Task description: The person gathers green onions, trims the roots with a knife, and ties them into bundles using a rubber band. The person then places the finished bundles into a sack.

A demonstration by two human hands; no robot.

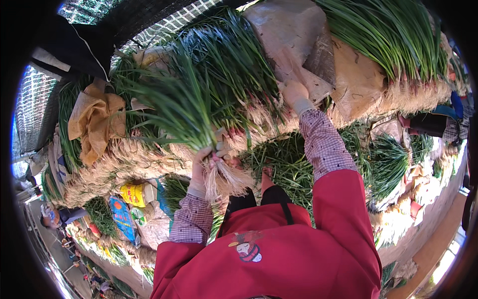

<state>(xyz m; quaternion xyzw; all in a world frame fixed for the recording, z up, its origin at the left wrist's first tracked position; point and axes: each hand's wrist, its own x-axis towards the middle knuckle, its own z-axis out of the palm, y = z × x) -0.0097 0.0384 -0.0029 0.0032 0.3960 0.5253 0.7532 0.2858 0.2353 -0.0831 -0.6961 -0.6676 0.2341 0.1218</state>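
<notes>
My left hand (pixel 202 166) grips a bunch of green onion-like plants (pixel 198 129) around its pinkish lower stems. Pale stringy roots (pixel 226 178) hang below the grip, and the leaves fan up and to the left, slightly blurred. My right hand (pixel 295 93) reaches forward to the lower edge of a dusty plastic sheet (pixel 295 33), beside the root ends of a row of the same plants (pixel 227 56). Its fingers point away from me and are mostly hidden, so whether they hold anything is unclear. Checked sleeves cover both forearms.
A long bank of plants with matted roots (pixel 123 160) runs across in front. Brown sacking (pixel 98 119) lies at left, a tan sheet (pixel 356 78) at right. Loose leaves (pixel 287 168) cover the ground by my feet. A yellow wrapped roll (pixel 136 194) sits behind left. Other people are at both sides.
</notes>
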